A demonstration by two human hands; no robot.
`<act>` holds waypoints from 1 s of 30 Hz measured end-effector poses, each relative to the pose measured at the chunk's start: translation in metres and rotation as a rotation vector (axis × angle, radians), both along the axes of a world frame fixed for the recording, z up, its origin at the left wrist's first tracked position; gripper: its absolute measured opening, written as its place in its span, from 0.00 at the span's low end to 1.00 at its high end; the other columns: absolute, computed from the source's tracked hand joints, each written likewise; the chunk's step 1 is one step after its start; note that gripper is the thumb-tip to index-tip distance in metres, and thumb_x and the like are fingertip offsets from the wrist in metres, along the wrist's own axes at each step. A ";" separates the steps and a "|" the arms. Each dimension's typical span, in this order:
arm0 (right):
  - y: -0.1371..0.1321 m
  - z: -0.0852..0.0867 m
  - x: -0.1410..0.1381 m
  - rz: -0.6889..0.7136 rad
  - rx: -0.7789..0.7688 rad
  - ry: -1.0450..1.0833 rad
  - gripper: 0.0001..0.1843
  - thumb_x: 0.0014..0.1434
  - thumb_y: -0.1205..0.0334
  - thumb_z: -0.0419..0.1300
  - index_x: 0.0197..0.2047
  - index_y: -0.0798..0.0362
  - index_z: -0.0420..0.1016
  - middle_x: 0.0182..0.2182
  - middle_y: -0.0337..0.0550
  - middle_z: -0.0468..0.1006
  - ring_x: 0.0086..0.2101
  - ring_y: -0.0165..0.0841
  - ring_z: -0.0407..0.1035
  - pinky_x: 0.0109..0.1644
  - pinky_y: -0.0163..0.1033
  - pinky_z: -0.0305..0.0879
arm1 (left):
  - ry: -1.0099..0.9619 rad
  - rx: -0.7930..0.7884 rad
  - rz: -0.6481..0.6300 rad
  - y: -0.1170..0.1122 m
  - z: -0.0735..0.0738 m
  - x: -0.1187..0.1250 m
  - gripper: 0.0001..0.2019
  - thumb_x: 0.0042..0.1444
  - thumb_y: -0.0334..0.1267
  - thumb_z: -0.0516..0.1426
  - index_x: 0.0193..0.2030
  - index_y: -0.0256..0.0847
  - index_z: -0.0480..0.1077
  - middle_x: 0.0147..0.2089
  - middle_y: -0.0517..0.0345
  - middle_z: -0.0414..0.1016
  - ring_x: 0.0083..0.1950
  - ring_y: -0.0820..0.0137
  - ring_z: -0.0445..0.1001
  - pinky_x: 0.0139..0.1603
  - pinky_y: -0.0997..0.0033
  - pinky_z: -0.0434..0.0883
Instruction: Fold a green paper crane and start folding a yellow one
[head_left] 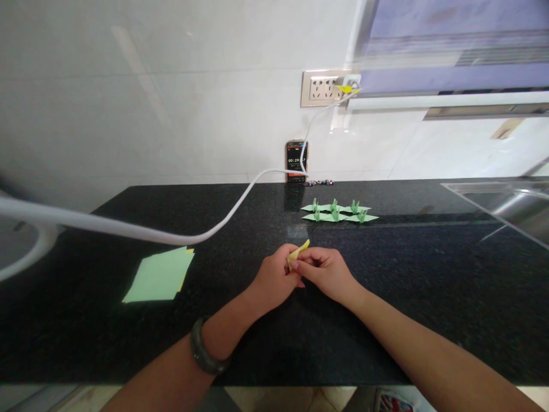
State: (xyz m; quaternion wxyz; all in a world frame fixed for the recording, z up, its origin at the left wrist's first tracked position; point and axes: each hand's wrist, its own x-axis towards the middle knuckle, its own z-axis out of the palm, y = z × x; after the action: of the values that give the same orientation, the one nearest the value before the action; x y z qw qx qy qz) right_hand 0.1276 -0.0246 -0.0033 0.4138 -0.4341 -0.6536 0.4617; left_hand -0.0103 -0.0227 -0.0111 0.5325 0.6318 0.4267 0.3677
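Between my two hands, just above the black countertop [240, 349], is a small folded piece of yellow paper [299, 252]. My left hand [274, 277] is closed on its lower left side, the fingertips partly hidden. My right hand [328, 272] pinches it from the right between thumb and fingers. Beyond my hands, several green folded paper cranes [337, 214] stand in two rows. Off to the left lies a stack of square paper sheets [160, 276], light green on top with yellow edges showing beneath.
A phone [296, 162] showing a timer leans on the tiled wall. Its white cable [231, 214] arcs across the counter's left side and runs up to a wall socket [319, 88]. At the far right is a metal sink [514, 206]. A beaded strap [319, 182] lies near the phone.
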 end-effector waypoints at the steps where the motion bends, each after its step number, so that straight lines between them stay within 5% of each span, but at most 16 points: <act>1: 0.000 0.000 -0.001 0.001 -0.020 0.026 0.11 0.50 0.58 0.56 0.28 0.56 0.74 0.20 0.39 0.71 0.18 0.25 0.61 0.21 0.30 0.57 | 0.005 0.006 -0.007 -0.001 0.000 0.000 0.13 0.47 0.34 0.55 0.41 0.41 0.62 0.31 0.60 0.70 0.27 0.74 0.72 0.28 0.73 0.70; 9: 0.003 -0.001 -0.002 -0.101 -0.018 0.059 0.08 0.49 0.60 0.58 0.27 0.56 0.71 0.19 0.37 0.69 0.19 0.24 0.59 0.23 0.31 0.57 | -0.245 -0.090 -0.097 0.000 0.010 0.000 0.12 0.47 0.31 0.55 0.41 0.36 0.64 0.35 0.56 0.71 0.36 0.72 0.71 0.37 0.73 0.68; 13: 0.004 -0.004 -0.002 -0.126 0.005 0.055 0.08 0.49 0.59 0.57 0.27 0.55 0.69 0.17 0.35 0.65 0.18 0.24 0.56 0.21 0.31 0.55 | -0.337 -0.179 -0.109 0.004 0.011 -0.003 0.11 0.52 0.37 0.51 0.40 0.34 0.68 0.35 0.54 0.72 0.34 0.71 0.72 0.41 0.68 0.68; 30: 0.003 -0.009 -0.002 -0.107 0.079 0.007 0.08 0.52 0.58 0.55 0.28 0.54 0.66 0.20 0.36 0.66 0.20 0.25 0.59 0.24 0.31 0.58 | -0.177 -0.056 0.032 0.006 0.009 -0.005 0.15 0.51 0.43 0.53 0.39 0.35 0.71 0.33 0.55 0.74 0.33 0.70 0.72 0.37 0.69 0.69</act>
State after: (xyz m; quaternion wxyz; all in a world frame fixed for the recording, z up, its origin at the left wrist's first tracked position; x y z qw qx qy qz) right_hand 0.1257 -0.0218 -0.0124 0.4570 -0.4502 -0.6457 0.4141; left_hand -0.0149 -0.0169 -0.0023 0.5796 0.5749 0.3980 0.4186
